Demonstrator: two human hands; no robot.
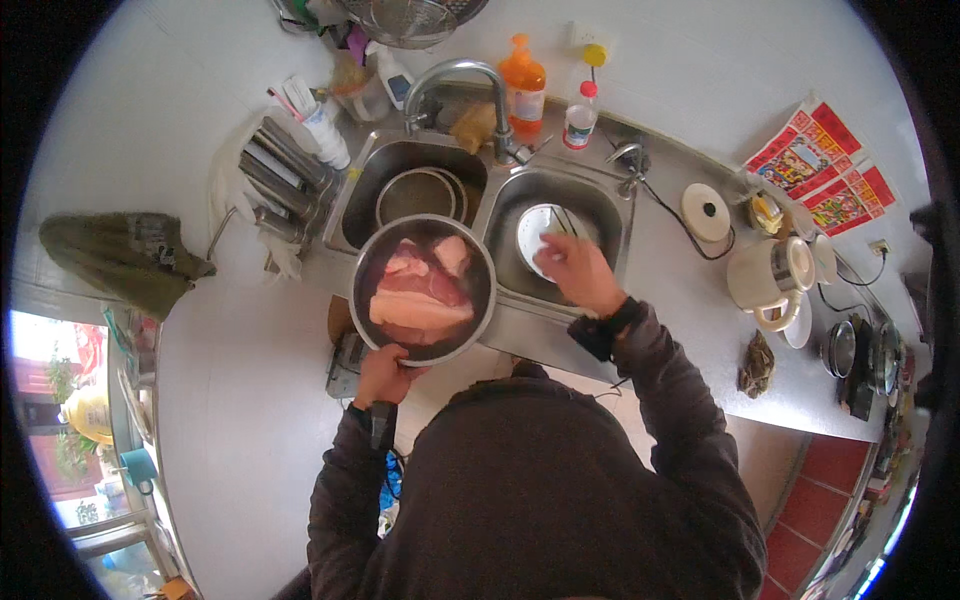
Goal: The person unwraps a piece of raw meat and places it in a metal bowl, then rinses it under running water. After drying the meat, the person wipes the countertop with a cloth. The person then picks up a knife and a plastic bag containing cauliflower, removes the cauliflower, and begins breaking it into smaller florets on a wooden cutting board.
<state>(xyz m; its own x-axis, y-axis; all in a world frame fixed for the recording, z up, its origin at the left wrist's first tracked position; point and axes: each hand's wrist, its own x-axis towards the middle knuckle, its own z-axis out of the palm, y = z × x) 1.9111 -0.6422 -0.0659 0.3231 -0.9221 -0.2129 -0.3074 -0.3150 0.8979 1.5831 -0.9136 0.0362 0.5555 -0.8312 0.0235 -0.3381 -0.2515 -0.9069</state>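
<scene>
A round metal basin (489,300) holds several pieces of raw meat (420,300). My left hand (386,375) grips its near rim and holds it up at the front edge of the left sink. Over the right sink (600,289) is my right hand (577,270), somewhat blurred, with its fingers partly curled. Below that hand a white bowl or strainer (531,229) sits in the sink, with thin dark sticks, perhaps chopsticks, across it beside the fingers. Whether the right hand touches them cannot be told. Round pans (416,196) lie in the left sink (360,187).
A tall faucet (457,67) stands behind the sinks, near an orange pump bottle (525,82) and a clear plastic bottle (580,120). A white lid (705,214), a cream kettle (757,277) and a crumpled cloth (756,365) are on the right counter. A utensil rack (281,172) stands left.
</scene>
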